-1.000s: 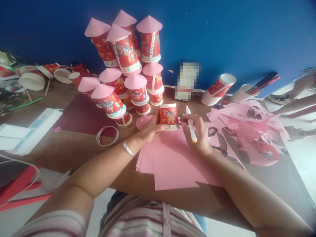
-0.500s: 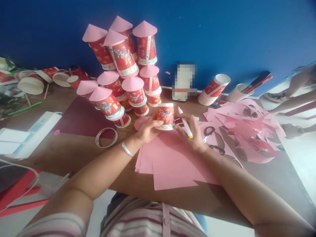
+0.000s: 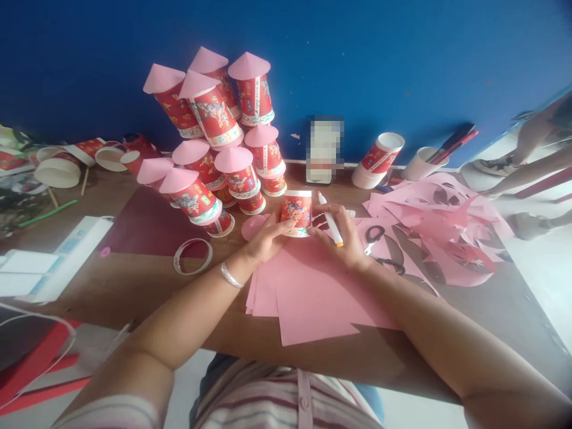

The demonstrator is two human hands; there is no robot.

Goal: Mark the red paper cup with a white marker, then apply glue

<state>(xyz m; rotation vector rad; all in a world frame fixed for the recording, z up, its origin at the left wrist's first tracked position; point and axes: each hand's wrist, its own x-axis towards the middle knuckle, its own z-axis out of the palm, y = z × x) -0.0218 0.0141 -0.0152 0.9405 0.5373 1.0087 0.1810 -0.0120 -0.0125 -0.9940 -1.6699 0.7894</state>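
Observation:
My left hand (image 3: pixel 269 239) is closed on a red patterned paper cup (image 3: pixel 297 207), which stands upside down just above or on the pink paper (image 3: pixel 322 286). A white marker (image 3: pixel 330 221) with an orange end lies in my right hand (image 3: pixel 347 241), between the fingers, its tip pointing away from me. The thumb of that hand reaches the cup's lower rim. Beside my right wrist lie black-handled scissors (image 3: pixel 374 235). A pink paper circle (image 3: pixel 254 227) sits partly behind my left hand.
Several red cups with pink paper cones (image 3: pixel 206 113) are stacked at the back left. Pink scraps (image 3: pixel 447 223), a pen cup (image 3: pixel 425 164) and stacked cups (image 3: pixel 379 159) stand right. A phone-like object (image 3: pixel 322 149) leans on the wall. A white ring (image 3: pixel 193 256) lies left.
The view has shifted slightly. Both hands keep their hold on the cup and marker, in nearly the same place.

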